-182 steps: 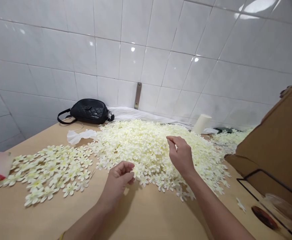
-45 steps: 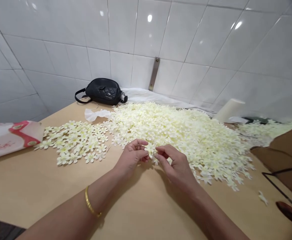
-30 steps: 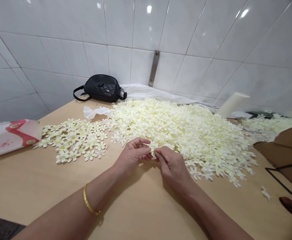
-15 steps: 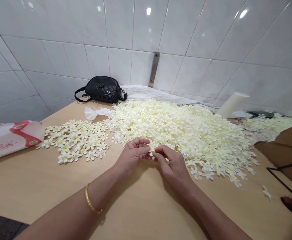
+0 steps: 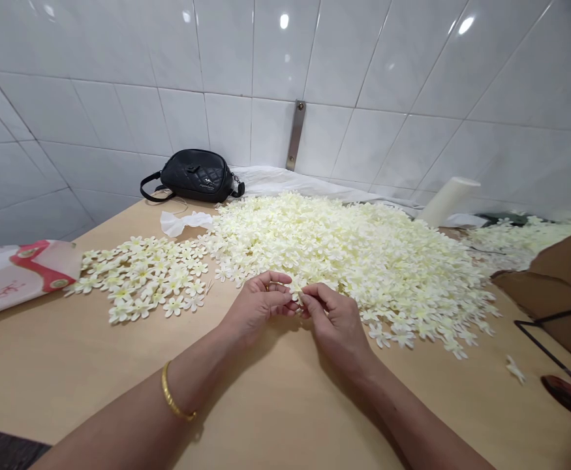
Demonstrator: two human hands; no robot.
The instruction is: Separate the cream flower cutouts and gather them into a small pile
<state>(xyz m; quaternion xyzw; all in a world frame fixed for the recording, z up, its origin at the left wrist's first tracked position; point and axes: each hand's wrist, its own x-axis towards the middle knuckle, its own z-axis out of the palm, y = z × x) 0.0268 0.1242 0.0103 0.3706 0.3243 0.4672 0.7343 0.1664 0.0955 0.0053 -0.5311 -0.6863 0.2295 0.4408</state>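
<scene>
Between my two hands is one small artificial flower (image 5: 296, 294), white with a pale yellow centre. My left hand (image 5: 260, 303) pinches it from the left, thumb against the fingers. From the other side my right hand (image 5: 337, 326) grips it with thumb and forefinger. Fingertips cover part of the flower. Just beyond my hands rises a large heap of the same loose flowers (image 5: 354, 245). To the left, a smaller group of flowers (image 5: 160, 277) lies spread on the wooden table (image 5: 265, 418), some with yellow centres.
A black quilted bag (image 5: 197, 175) rests at the back by the tiled wall. A red and white plastic bag (image 5: 15, 277) lies at the left edge. White crumpled paper (image 5: 185, 223), a white roll (image 5: 449, 201) and brown cardboard (image 5: 559, 281) surround the heap. A stray flower (image 5: 514, 369) lies at right.
The whole view has shifted slightly, so things appear a little further left. Both hands keep hold of the flower, with only small finger movement.
</scene>
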